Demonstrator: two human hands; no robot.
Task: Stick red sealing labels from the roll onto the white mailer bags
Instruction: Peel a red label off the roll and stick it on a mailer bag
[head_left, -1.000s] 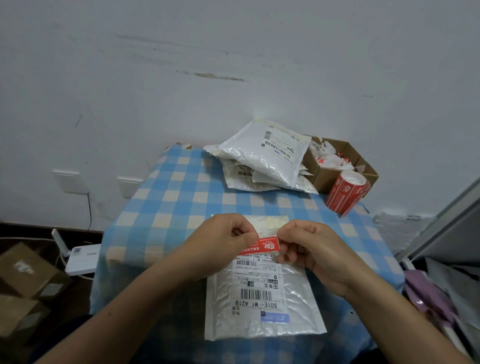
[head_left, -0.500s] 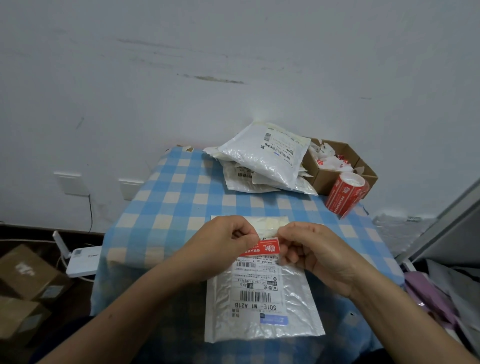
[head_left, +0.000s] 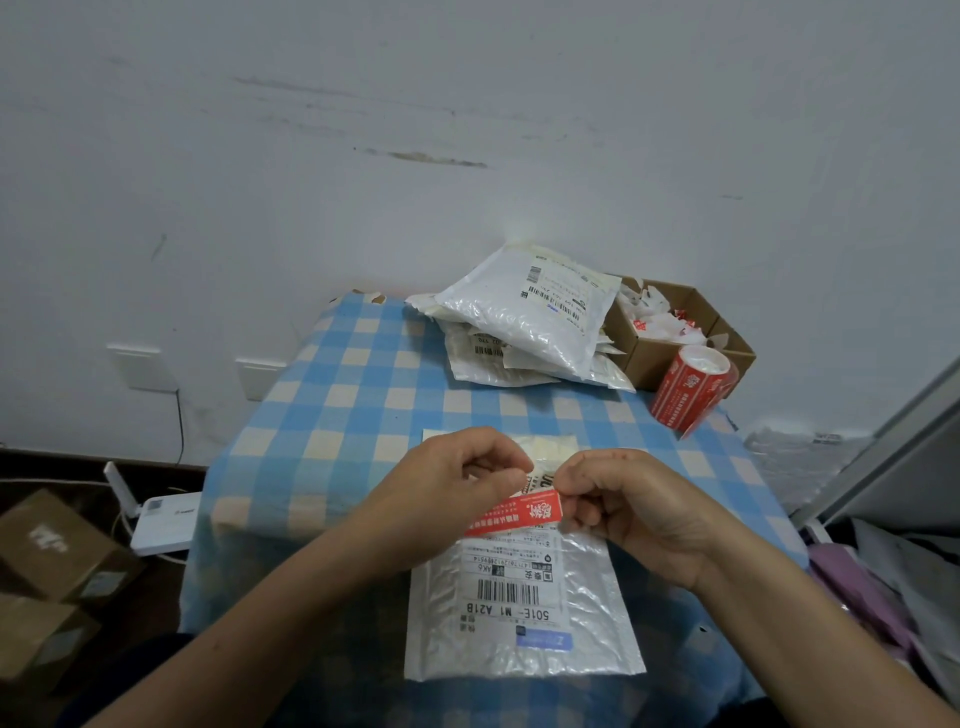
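A white mailer bag (head_left: 524, 639) with a shipping label lies flat at the near edge of the checked table. Just above its upper part I hold a red sealing label (head_left: 519, 513) between both hands. My left hand (head_left: 457, 488) pinches the label's left end with curled fingers. My right hand (head_left: 628, 504) pinches its right end. The label slants, its right end higher. The red label roll (head_left: 693, 387) leans against a box at the back right. A pile of white mailer bags (head_left: 524, 322) sits at the back of the table.
The blue-and-cream checked tablecloth (head_left: 332, 415) covers a small table against a white wall. An open cardboard box (head_left: 670, 338) holds crumpled backing paper. Cardboard boxes (head_left: 52, 566) and a white router (head_left: 163, 522) lie on the floor at left; clutter lies at right.
Both hands have lifted slightly and the red label now slants, its left end lower over the bag. The bag and the roll stay where they were.
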